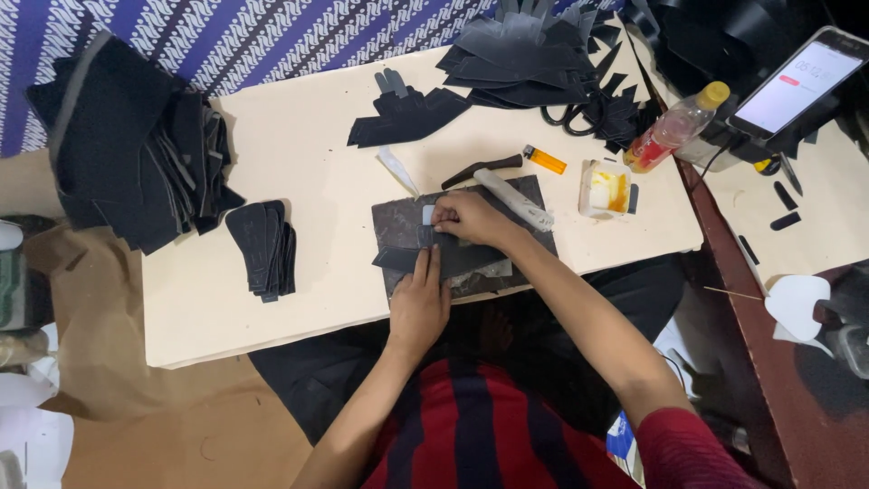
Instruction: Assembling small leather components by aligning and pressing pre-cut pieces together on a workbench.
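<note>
On the table, the left hand presses flat on a dark cut piece, pinning it; the right hand, at one o'clock, pinches its edge. A glue tub waits at three o'clock.

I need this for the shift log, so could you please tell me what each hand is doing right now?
Left hand: flat, fingers pressing the black strip on the dark mat.
Right hand: fingers curled, pinching a small pale piece.
</note>
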